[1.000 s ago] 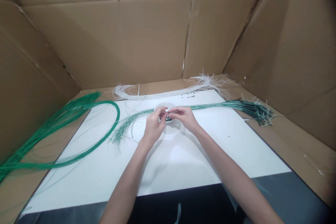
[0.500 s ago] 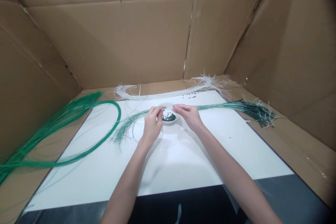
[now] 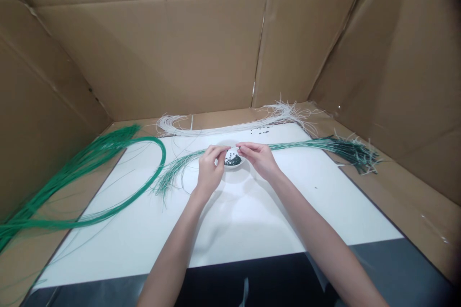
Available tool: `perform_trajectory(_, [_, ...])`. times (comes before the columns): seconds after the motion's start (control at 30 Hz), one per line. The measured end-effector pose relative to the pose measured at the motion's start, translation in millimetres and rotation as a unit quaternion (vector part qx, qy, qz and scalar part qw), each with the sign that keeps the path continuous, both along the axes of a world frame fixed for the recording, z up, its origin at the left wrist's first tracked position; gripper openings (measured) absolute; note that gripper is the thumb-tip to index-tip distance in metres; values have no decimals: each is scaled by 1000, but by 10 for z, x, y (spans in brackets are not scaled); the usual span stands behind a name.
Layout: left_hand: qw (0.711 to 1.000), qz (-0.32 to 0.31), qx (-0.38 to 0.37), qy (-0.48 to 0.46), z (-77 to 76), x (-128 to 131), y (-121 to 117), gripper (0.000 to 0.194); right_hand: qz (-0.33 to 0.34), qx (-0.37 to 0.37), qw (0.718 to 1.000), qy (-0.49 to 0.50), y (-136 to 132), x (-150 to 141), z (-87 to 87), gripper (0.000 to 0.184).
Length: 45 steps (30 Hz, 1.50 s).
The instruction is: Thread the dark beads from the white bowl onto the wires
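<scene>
My left hand [image 3: 210, 165] is pinched closed at the left rim of a small white bowl [image 3: 236, 167], its fingertips above the bowl. What it holds, if anything, is too small to make out. Facing it from the right, my right hand [image 3: 260, 157] is pinched too, with a dark speck like a bead at its fingertips. The two sets of fingertips are close but apart. Inside the bowl lie many small dark beads [image 3: 234, 160]. A bundle of thin dark-green strands [image 3: 298, 144] passes behind my hands, its frayed left end spread on the white board.
A white board [image 3: 245, 220] covers the table. A thick green strand bundle [image 3: 163, 158] loops at the left. White strands [image 3: 219, 130] lie along the back, near a few loose dark beads [image 3: 264, 130]. Cardboard walls [image 3: 212, 53] enclose the back and sides.
My fingertips have come slightly closer together over the bowl, and a dark speck now shows at the right fingertips. The strands and bowl stay in place.
</scene>
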State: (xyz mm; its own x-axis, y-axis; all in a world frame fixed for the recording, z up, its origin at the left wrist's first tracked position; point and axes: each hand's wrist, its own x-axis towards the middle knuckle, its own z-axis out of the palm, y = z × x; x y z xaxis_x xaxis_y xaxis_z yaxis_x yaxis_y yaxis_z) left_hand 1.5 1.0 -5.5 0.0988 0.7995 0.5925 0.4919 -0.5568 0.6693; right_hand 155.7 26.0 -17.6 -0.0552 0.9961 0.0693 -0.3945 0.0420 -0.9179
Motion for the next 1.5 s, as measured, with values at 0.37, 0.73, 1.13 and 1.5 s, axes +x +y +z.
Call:
perform_trajectory(0.37, [1000, -2, 4, 4, 11, 13, -10, 19, 3, -2, 1000, 4, 9, 1, -13, 21])
perform_trajectory(0.73, [999, -4, 36, 36, 15, 3, -15, 24, -14, 17, 1000, -17, 26, 12, -29, 20])
perform_trajectory(1.13, [999, -3, 37, 38, 8, -2, -10, 23, -16, 53, 998, -41, 45, 35, -76, 15])
perform_trajectory(1.5, [998, 5, 44, 37, 5, 5, -4, 22, -63, 87, 987, -118, -25, 20, 36, 15])
